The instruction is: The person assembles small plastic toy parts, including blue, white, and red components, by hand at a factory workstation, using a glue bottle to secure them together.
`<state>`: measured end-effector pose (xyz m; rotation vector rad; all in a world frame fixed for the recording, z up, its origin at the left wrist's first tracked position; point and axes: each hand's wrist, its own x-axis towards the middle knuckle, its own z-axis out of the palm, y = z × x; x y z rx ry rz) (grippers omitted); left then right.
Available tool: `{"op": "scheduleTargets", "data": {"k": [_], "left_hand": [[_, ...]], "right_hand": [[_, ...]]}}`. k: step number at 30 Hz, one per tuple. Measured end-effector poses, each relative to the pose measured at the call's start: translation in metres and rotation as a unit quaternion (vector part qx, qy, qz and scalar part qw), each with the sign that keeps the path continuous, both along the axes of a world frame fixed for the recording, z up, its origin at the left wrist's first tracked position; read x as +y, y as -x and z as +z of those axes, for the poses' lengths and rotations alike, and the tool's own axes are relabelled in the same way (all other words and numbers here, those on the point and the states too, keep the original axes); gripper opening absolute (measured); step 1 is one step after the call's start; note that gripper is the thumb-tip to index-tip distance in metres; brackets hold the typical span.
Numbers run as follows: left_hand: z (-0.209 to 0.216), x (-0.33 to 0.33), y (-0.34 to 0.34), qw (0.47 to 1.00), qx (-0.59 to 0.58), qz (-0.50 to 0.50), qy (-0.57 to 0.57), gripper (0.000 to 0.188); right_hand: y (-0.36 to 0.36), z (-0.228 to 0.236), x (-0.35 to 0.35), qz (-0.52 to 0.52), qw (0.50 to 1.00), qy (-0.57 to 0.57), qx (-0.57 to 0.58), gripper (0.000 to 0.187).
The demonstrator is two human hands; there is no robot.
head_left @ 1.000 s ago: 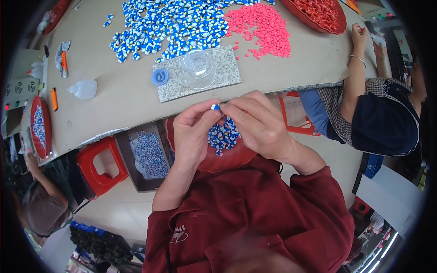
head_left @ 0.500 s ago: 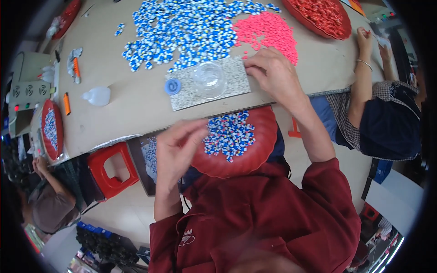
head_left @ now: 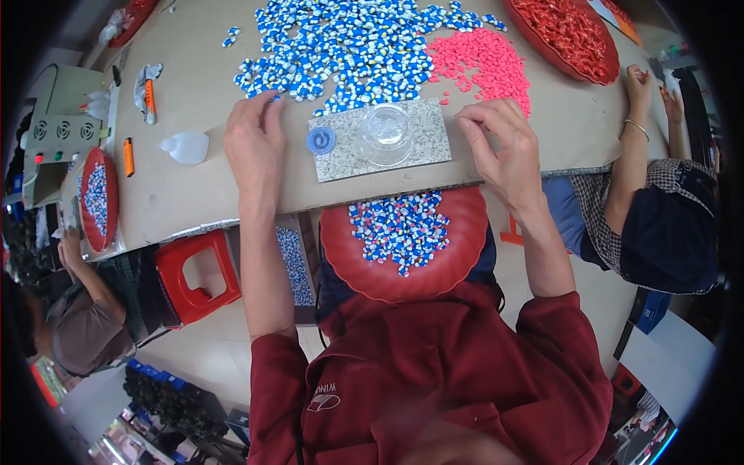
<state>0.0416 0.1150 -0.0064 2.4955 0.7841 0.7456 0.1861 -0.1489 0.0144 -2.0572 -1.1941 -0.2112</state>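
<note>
My left hand [head_left: 256,139] rests at the lower left of a heap of small blue-and-white pieces [head_left: 341,54], its fingertips closed at one blue-and-white piece [head_left: 277,98]. My right hand [head_left: 504,147] hovers past the right end of a speckled stone slab [head_left: 337,169], below small pink pieces [head_left: 492,66]. Its thumb and fingers are curled together; whatever lies between them is too small to make out. On the slab stand a clear round glass dish [head_left: 386,136] and a small blue cap-like disc [head_left: 320,140]. A red scalloped tray [head_left: 349,267] on my lap holds joined blue, white and pink pieces.
On the left are a white squeeze bottle [head_left: 186,147], an orange lighter [head_left: 129,157] and an orange cutter [head_left: 150,101]. A red tray [head_left: 612,70] of red pieces sits at the far right. Co-workers flank me; a red stool [head_left: 198,310] stands left.
My left hand has moved from above the lap tray up to the edge of the blue-and-white heap. My right hand has drawn slightly back from the pink pieces. The view has shifted.
</note>
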Motion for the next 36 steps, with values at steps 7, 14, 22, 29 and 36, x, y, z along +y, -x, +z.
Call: {"op": "scheduleTargets", "data": {"k": [7,14,22,29,36], "left_hand": [[0.042,-0.052,0.054,0.854,-0.295,-0.043,0.427,0.019],[0.031,-0.142,0.032,0.749,-0.169,-0.137,0.626,0.016],[0.019,-0.145,0.026,0.748,-0.201,-0.151,0.615,0.016],[0.016,-0.136,0.030,0.757,-0.180,-0.158,0.608,0.020],[0.016,-0.131,0.035,0.668,-0.179,-0.181,0.699,0.030]], "right_hand": [[0.037,0.009,-0.013,0.054,0.877,-0.229,0.420,0.010],[0.069,0.006,-0.005,0.109,0.829,-0.255,0.487,0.012],[0.065,0.001,-0.002,0.087,0.941,-0.175,0.278,0.010],[0.048,0.016,0.006,0.112,0.986,-0.122,0.021,0.023],[0.017,0.024,0.033,0.111,0.974,-0.139,-0.141,0.020]]}}
